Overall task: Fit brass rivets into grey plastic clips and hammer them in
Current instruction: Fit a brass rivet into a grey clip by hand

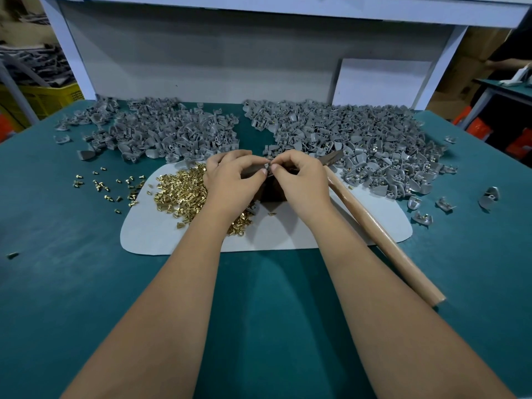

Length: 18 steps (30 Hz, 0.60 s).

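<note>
Both hands pinch one grey clip above the dark block.

The left hand (230, 174) and right hand (299, 177) each close a fingertip grip on the clip (266, 168) (its rivet is hidden), brass rivets (184, 191) heaped left, hammer (383, 234) right, clip piles (345, 139) across the desk (86, 283).

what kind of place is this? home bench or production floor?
Most likely a small factory assembly bench: two big heaps of grey plastic clips on a green table, a pile of brass rivets, a hammer alongside, cardboard boxes stacked behind.
</note>
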Motion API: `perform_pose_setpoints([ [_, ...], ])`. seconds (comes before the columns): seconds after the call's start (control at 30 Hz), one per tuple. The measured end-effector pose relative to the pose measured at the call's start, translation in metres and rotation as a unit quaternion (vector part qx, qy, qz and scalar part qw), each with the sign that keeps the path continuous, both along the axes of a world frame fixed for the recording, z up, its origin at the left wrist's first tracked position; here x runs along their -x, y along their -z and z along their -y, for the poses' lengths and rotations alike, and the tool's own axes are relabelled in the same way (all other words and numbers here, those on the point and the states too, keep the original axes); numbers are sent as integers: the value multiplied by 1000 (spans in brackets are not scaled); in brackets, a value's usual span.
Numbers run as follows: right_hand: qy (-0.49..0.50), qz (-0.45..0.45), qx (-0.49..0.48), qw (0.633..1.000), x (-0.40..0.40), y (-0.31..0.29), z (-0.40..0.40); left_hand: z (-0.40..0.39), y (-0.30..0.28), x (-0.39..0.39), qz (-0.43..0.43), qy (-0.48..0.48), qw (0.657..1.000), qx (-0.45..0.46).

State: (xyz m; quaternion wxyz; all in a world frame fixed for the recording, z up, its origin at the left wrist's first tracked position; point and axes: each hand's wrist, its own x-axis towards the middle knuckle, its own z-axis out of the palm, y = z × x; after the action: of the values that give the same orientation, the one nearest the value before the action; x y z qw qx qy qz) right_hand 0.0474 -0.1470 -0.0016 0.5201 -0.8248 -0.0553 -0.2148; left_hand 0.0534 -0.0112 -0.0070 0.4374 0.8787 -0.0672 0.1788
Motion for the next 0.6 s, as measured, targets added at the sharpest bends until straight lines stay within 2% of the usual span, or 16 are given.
perform_pose_setpoints([
  [0.2, -5, -20, -52, 998, 0, -2, 2, 0, 0, 1, -8, -4, 1000, 25],
  [0.6, 17, 13, 90, 996, 0, -2, 1, -4, -2, 2, -12, -1, 999, 46],
])
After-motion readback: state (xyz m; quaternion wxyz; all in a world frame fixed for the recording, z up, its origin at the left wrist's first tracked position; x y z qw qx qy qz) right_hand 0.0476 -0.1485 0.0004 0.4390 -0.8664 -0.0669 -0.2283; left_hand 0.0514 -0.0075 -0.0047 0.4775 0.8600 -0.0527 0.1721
